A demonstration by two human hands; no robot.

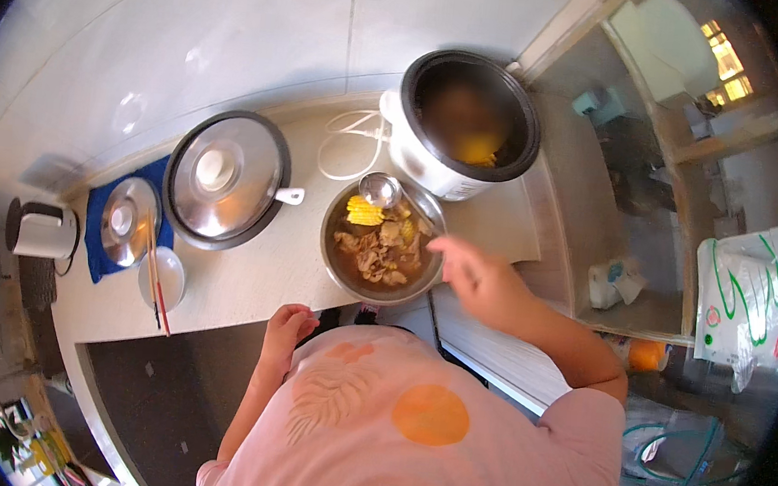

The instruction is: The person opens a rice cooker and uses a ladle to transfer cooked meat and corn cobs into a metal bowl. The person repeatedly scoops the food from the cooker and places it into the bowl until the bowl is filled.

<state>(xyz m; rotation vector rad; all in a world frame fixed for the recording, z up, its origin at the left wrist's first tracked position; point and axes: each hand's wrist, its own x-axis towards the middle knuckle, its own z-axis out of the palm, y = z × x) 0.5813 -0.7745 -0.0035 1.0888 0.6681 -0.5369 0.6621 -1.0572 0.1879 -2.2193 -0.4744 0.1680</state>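
A round steel bowl (326, 265) stands near the counter's front edge. Meat chunks in brown broth (378, 259) and pieces of yellow corn (365, 211) fill it. Across its far side rests a steel ladle (381, 190), its round head at the rim and its handle running toward the right. My right hand (478, 283) is at the bowl's right rim, fingertips pinched on the handle's end. Low at the counter's front edge, my left hand (281, 334) is loosely curled, with a gap between fingers and thumb and nothing visible in it.
Behind the bowl stands an uncovered white rice cooker (415, 157), its contents blurred, with a white cord (328, 150). Left are a lidded pan (267, 154), a smaller lid (114, 242) on a blue cloth (159, 170), a white bowl (180, 285) with chopsticks (156, 283), and a kettle (47, 233).
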